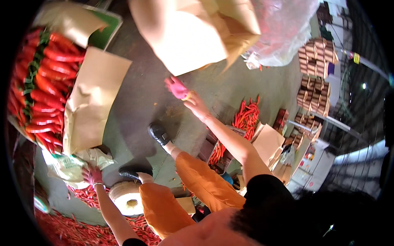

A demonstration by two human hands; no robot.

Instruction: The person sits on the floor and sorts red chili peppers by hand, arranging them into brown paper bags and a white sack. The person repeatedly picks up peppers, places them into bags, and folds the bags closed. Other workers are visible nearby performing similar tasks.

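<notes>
My left hand [92, 175], in a pink glove, lies with fingers spread at the edge of a whitish sack [61, 166]. Beside that sack is a box of large red chili peppers [51, 88] with green stems, laid in rows. A brown paper flap [93, 100] hangs out along its right side. My right hand [179, 88], also pink-gloved, reaches forward with its fingers apart. Its fingertips come close to the lower corner of a large brown paper sheet [188, 37]; whether they touch it, I cannot tell. Bright light washes out part of this sheet.
Loose red chilies [65, 231] cover the floor at the lower left, near a pale round roll [125, 199]. Right of my legs is a crate [219, 158] of chilies. A clear plastic bag [283, 28] stands at the far right, before stacked boxes [316, 57].
</notes>
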